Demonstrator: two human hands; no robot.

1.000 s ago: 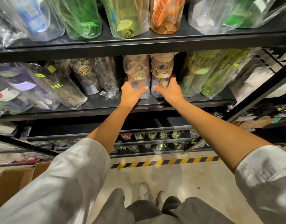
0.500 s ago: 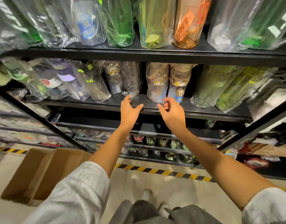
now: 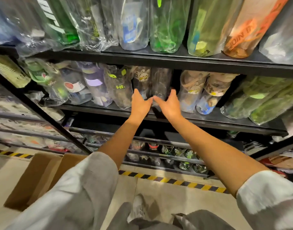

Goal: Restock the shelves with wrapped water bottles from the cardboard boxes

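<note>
The head view looks down along two outstretched arms toward a black metal shelf unit (image 3: pixel 159 61). Both hands reach to the front edge of the middle shelf (image 3: pixel 208 121). The left hand (image 3: pixel 140 105) and the right hand (image 3: pixel 169 106) are side by side, thumbs pointing inward with their tips almost meeting, fingers spread and relaxed; neither holds anything. They are raised in front of a dark wrapped bottle (image 3: pixel 160 83) standing on the middle shelf, and whether the fingertips touch its wrapping cannot be told.

Just left of that dark bottle stands a wrapped bottle with a rabbit print (image 3: pixel 141 78), and left of that one a dark bottle marked "HI" (image 3: pixel 120 87) in green. Right of the dark bottle, past a narrow gap, two wrapped bottles with tan cartoon lids (image 3: pixel 207 90) stand close together, and further right lie yellow-green wrapped bottles (image 3: pixel 261 100), tilted.

On the shelf above the dark bottle stands a row of taller wrapped bottles, among them a green bottle (image 3: pixel 167 30) and, at the right, an orange bottle (image 3: pixel 245 34) with printed lettering.

Below the middle shelf, lower racks hold small bottles, blurred. An open cardboard box (image 3: pixel 38 176) sits on the floor down to the left of the unit, its contents hidden. A yellow-and-black striped tape (image 3: pixel 175 180) runs along the floor at the foot of the unit. Light sleeves (image 3: pixel 72 193) cover both upper arms.
</note>
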